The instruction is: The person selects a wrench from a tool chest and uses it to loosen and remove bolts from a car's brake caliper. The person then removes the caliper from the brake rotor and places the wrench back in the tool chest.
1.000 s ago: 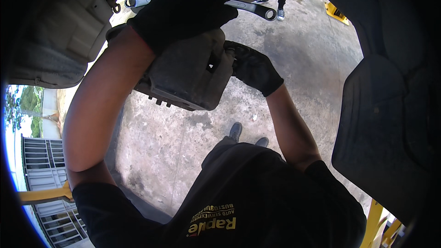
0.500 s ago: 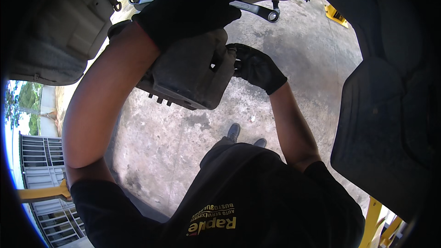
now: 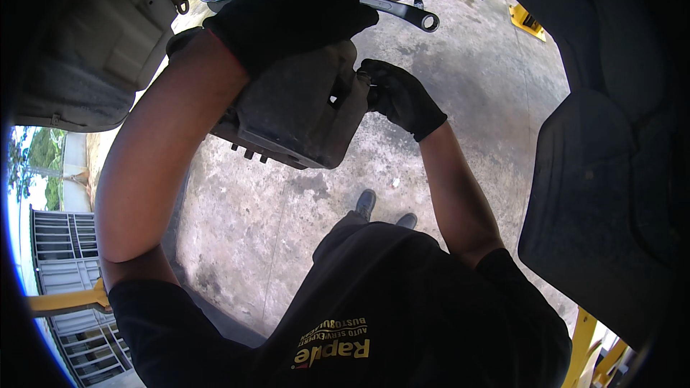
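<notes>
Our gloved left hand (image 3: 298,7) is closed around a ring spanner (image 3: 392,8), whose ends stick out on both sides of it. Just below that hand hangs a dark ribbed metal housing (image 3: 291,111). Our gloved right hand (image 3: 395,97) pinches something small at its right edge, above the concrete floor (image 3: 287,215).

Your gloves (image 3: 302,0) are matt black cloth; the spanner (image 3: 402,13) is glossy metal; the caliper (image 3: 302,111) is rough, dull cast metal.
</notes>
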Demonstrator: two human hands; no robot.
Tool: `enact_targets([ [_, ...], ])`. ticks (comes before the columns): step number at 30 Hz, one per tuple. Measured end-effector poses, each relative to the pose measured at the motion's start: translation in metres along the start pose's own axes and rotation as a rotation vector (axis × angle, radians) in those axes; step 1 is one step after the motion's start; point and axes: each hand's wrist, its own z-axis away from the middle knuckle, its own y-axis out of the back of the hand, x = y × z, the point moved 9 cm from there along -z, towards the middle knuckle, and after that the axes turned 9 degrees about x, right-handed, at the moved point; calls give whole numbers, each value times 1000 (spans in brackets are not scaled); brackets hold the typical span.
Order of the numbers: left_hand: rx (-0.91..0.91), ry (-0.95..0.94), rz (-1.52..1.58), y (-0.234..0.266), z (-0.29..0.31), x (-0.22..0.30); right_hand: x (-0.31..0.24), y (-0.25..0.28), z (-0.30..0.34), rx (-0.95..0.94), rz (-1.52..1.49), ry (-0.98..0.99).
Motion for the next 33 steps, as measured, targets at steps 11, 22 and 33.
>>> enact_targets([
  [11,8,-34,-108,-13,6,-11,-20,-5,-1,-132,189,66],
  [22,-78,56,-7,-11,0,-10,-4,7,-6,-81,89,-69],
  [33,-97,99,18,-6,-2,-8,-9,-9,0,-206,4,-43],
])
